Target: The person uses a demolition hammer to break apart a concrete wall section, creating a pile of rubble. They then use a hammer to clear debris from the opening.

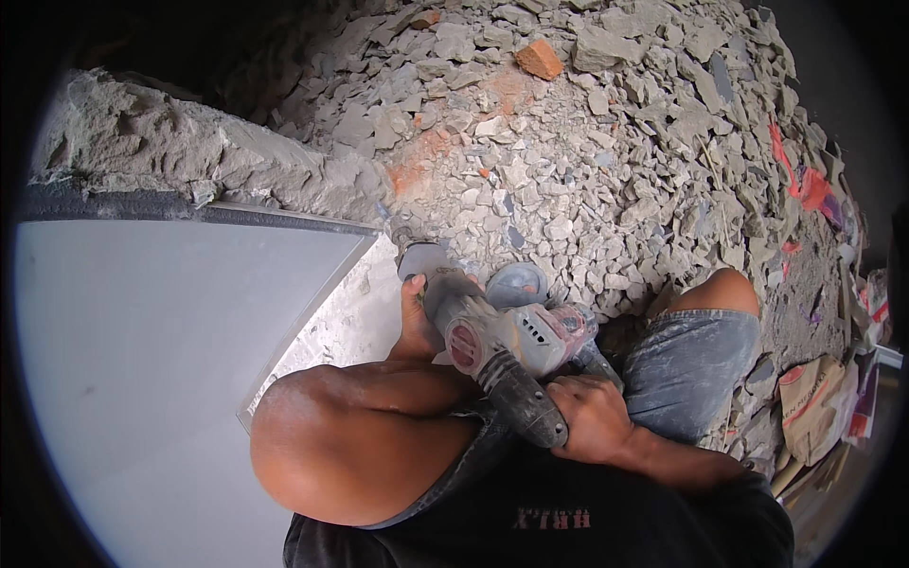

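A dusty grey rotary hammer (544, 341) with a black handle and reddish parts lies across the middle, between my bent knees. Its front end points up and left, close to the broken end of a rough concrete ledge (237, 156); the bit's tip is hard to make out. My left hand (415, 317) is closed around the front barrel, its thumb showing on the left side and the other fingers mostly hidden. At the rear, my right hand (595, 417) is wrapped around the handle. Beside the barrel sits a round blue-grey disc (517, 283).
Broken grey rubble (606, 189) covers the ground ahead and to the right, with an orange brick piece (540, 60) on top. A smooth white panel (161, 331) with a dark edge fills the left. Torn paper bags (810, 407) and red scraps (810, 186) lie at far right.
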The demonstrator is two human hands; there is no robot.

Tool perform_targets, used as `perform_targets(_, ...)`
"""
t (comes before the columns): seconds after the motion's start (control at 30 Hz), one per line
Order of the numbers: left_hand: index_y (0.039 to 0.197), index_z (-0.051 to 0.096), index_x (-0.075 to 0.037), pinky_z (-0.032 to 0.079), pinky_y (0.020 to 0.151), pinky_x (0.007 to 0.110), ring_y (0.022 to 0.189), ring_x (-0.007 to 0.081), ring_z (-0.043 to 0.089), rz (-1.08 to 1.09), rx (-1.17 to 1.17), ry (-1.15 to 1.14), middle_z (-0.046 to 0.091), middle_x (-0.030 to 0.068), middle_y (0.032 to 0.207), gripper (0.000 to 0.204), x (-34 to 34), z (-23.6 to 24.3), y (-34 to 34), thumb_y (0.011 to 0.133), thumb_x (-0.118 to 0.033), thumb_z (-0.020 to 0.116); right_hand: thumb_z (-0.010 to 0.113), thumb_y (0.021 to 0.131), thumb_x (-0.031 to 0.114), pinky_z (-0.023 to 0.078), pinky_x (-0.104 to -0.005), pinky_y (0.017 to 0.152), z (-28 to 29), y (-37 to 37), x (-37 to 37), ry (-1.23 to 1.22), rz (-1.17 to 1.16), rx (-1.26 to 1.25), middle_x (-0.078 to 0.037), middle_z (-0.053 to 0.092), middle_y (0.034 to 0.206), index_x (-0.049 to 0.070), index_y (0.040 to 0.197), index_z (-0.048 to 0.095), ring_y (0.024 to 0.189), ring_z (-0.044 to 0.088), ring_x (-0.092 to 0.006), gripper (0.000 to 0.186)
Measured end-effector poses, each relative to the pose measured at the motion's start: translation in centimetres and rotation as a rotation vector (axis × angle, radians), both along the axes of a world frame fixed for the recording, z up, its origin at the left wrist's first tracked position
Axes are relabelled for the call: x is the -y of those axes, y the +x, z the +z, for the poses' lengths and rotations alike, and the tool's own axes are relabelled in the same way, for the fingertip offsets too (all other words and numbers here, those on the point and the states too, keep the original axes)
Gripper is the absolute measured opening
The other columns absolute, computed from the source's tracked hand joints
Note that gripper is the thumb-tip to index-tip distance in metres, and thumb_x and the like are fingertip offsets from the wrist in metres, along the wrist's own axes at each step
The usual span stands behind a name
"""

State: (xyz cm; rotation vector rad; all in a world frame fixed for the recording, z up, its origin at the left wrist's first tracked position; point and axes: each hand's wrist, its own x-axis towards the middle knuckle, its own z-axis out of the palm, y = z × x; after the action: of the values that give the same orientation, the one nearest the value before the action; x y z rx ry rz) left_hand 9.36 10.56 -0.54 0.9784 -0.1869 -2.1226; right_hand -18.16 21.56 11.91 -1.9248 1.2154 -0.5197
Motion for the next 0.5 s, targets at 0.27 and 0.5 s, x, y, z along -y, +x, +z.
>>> perform_targets(0.27,0.13,0.058,0.002,0.046,0.105,0.051,0.115,0.0368,0.061,-0.035,0.023,0.082,0.063,0.0201,0.125,0.089,1.6,-0.4,0.3,0.076,-0.068,0.062,0.084,0.058,0.021,0.056,-0.0441,0.089,-1.5,-1.2,0.1,0.045,-0.025,0.007,-0.019,0.071,0.106,0.0,0.11,0.066,0.097,0.07,-0.0379,0.059)
perform_targets(0.5,0.127,0.061,0.002,0.048,0.104,0.053,0.113,0.0379,0.063,-0.037,0.051,0.051,0.067,0.0205,0.121,0.085,2.6,-1.2,-0.1,0.08,-0.068,0.059,0.084,0.056,0.021,0.054,-0.0451,0.095,-2.1,-1.6,0.8,0.126,-0.065,-0.016,-0.022,0.071,0.114,-0.002,0.115,0.066,0.105,0.069,-0.0397,0.066)
